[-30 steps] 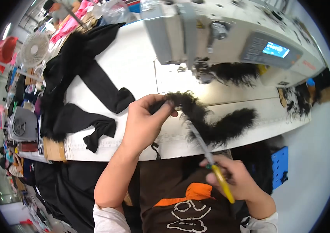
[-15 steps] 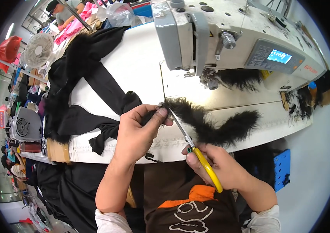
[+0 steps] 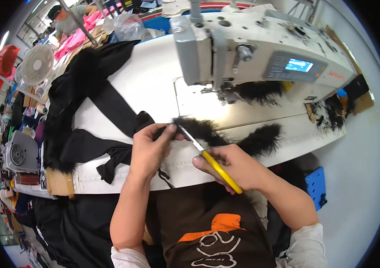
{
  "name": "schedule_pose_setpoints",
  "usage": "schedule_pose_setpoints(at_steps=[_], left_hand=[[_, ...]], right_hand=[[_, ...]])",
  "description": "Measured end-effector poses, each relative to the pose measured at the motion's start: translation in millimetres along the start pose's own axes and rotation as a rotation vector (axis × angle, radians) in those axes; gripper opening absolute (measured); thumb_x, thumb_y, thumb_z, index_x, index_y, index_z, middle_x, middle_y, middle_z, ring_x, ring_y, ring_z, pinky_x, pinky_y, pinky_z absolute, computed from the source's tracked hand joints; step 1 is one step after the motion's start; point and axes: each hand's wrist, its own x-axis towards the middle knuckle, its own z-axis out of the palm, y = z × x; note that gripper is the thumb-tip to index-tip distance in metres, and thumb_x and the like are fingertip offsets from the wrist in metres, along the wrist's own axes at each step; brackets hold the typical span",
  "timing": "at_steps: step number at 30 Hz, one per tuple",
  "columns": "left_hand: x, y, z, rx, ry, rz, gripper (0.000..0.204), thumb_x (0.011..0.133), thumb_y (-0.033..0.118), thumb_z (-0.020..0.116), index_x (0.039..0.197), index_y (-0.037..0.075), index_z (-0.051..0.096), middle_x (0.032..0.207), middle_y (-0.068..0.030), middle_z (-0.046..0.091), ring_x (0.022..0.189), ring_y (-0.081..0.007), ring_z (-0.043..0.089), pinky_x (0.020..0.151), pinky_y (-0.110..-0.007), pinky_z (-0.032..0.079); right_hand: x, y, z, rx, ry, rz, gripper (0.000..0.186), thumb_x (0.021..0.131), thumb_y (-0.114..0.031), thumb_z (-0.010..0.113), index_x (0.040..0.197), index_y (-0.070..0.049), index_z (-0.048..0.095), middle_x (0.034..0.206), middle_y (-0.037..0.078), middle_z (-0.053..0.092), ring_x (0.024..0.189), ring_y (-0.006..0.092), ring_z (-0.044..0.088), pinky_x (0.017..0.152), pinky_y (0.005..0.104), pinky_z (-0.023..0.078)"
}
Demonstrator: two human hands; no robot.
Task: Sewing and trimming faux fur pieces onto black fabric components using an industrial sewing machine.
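Note:
My left hand (image 3: 150, 147) pinches black material between thumb and fingers, where a fluffy black fur strip (image 3: 263, 137) meets a black garment (image 3: 109, 96). In my right hand (image 3: 234, 163) is a pair of thread scissors (image 3: 221, 172) with yellow handles. Their narrow metal blades point up and left, the tips close to my left fingertips at the fur's end. Whether the blades touch the material cannot be made out. From there the fur runs right across the table, passing behind my right hand. The garment, fur-trimmed along its left side, lies spread to the left.
A white sewing machine (image 3: 261, 49) with a lit screen stands beyond my hands, more black fur (image 3: 261, 91) under its arm. Dark scraps (image 3: 328, 117) lie at the table's right end. A blue perforated panel (image 3: 316, 187) is below right. A fan (image 3: 37, 64) and another person (image 3: 67, 21) are far left.
The whole view has shifted a little, the machine appearing further left and lower. My right hand and the scissors have come nearer my left hand, which keeps its pinch.

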Motion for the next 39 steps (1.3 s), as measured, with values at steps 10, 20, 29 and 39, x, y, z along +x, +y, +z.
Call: schedule_pose_setpoints(at_steps=[10, 20, 29, 39], left_hand=[[-33, -26, -36, 0.263, 0.254, 0.246, 0.033, 0.107, 0.021, 0.068, 0.13, -0.002, 0.071, 0.092, -0.0028, 0.069, 0.072, -0.0073, 0.06, 0.064, -0.023, 0.046], [-120, -57, 8, 1.007, 0.127, 0.705, 0.022, 0.103, 0.002, 0.062, 0.123, -0.002, 0.07, 0.108, -0.0211, 0.066, 0.095, -0.041, 0.066, 0.082, -0.047, 0.054], [-130, -63, 19, 1.112, 0.247, 0.807, 0.012, 0.098, 0.003, 0.069, 0.109, -0.001, 0.071, 0.1, -0.0171, 0.065, 0.098, -0.0378, 0.061, 0.087, -0.047, 0.048], [-61, -25, 51, 1.437, 0.572, 0.699, 0.047, 0.1, 0.046, 0.07, 0.082, 0.003, 0.07, 0.091, -0.0144, 0.072, 0.111, -0.0371, 0.062, 0.108, -0.062, 0.033]], right_hand=[[-105, 28, -68, -0.059, -0.223, 0.147, 0.04, 0.105, -0.036, 0.072, 0.127, -0.003, 0.069, 0.068, -0.001, 0.062, 0.056, 0.0076, 0.057, 0.054, 0.0266, 0.047], [-181, 122, -148, -0.859, 0.982, 0.129, 0.059, 0.082, -0.054, 0.085, 0.118, -0.008, 0.077, 0.089, 0.02, 0.077, 0.087, 0.0421, 0.075, 0.078, 0.0502, 0.06], [-147, 111, -209, -0.678, 1.151, 0.525, 0.054, 0.088, -0.045, 0.075, 0.095, 0.008, 0.076, 0.097, 0.033, 0.074, 0.098, 0.0492, 0.073, 0.089, 0.0541, 0.059], [-137, 121, -228, -1.221, 1.362, 0.137, 0.029, 0.096, -0.025, 0.073, 0.098, 0.003, 0.071, 0.095, 0.03, 0.074, 0.087, 0.0498, 0.071, 0.079, 0.055, 0.058]])
